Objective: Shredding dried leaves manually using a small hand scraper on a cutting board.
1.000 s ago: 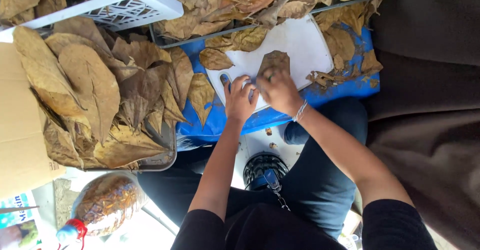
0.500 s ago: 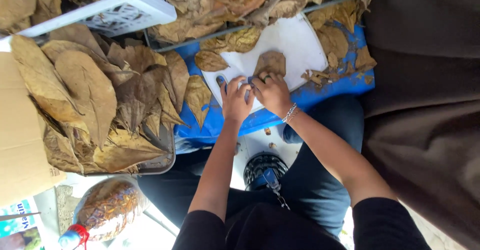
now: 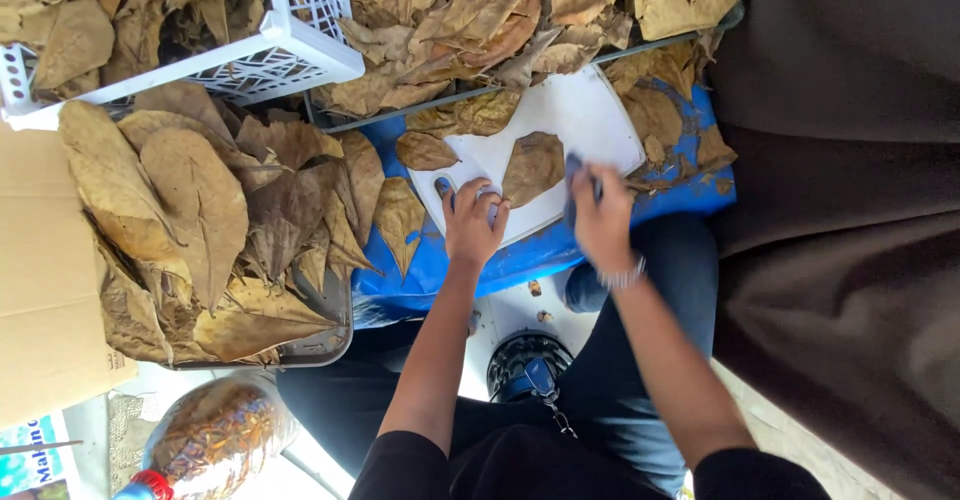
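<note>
A dry brown leaf (image 3: 533, 165) lies flat on a white board (image 3: 590, 120), which rests on a blue surface (image 3: 500, 260) over my lap. My left hand (image 3: 475, 222) grips the board's near corner with bent fingers, beside a dark oval hole (image 3: 443, 188) in the board. My right hand (image 3: 603, 218) is blurred with motion just right of the leaf. It is closed on a small dark blue pad (image 3: 574, 182) that touches the board. More dry leaves (image 3: 425, 150) lie around the board's edges.
A white plastic crate (image 3: 300, 45) of dry leaves stands at the upper left, above a tray (image 3: 335, 335) heaped with large leaves. A cardboard box (image 3: 40, 300) is at far left, a clear jar (image 3: 215, 440) below it. Brown fabric (image 3: 840, 240) fills the right side.
Both hands were pressed on the leaf. My right hand has slid right off it with the blue pad, and my left has drawn back to the board's near corner, leaving the leaf uncovered.
</note>
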